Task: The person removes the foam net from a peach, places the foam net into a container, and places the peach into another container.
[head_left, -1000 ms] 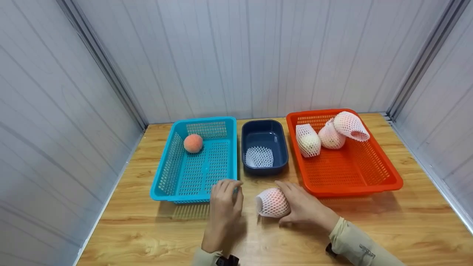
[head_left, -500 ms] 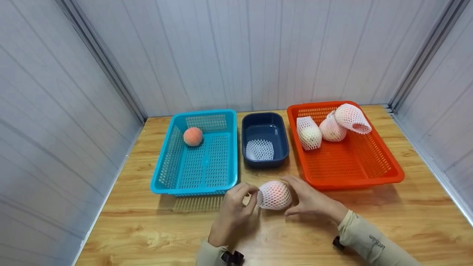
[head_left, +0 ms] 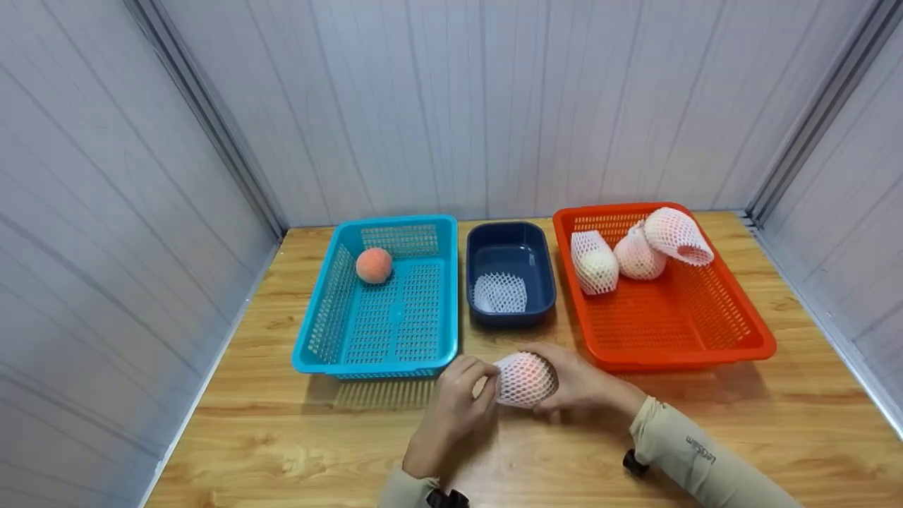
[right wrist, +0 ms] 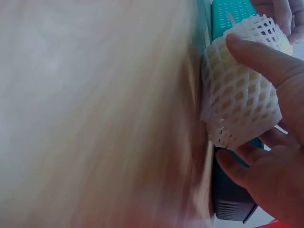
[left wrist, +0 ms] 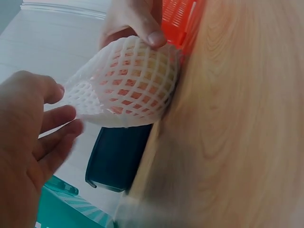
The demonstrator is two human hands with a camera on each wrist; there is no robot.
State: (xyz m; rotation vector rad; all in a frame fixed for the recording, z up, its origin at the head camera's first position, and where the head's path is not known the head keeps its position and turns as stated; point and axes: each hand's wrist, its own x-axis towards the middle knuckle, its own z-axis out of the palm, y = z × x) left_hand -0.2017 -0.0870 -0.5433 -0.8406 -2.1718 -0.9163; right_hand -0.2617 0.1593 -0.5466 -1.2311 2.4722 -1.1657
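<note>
A peach in a white foam net (head_left: 525,379) lies on its side at the front middle of the table, the net's mouth facing left. Around its right side curls my right hand (head_left: 582,381); the right wrist view shows the thumb (right wrist: 259,57) across the net and the fingers at its far end. My left hand (head_left: 458,398) pinches the net's loose mouth between thumb and fingertips. The left wrist view shows reddish and yellowish skin through the mesh (left wrist: 135,78).
Behind my left hand is a blue basket (head_left: 310,346) with a bare peach (head_left: 374,265). The navy bin (head_left: 511,321) holds an empty foam net (head_left: 499,293). At right, a red-orange basket (head_left: 677,360) carries netted fruit (head_left: 640,254). Walls enclose the table (head_left: 282,451).
My left hand has moved right from beside the blue basket to the net's mouth. My right hand loosened around the netted peach, then closed on it again.
</note>
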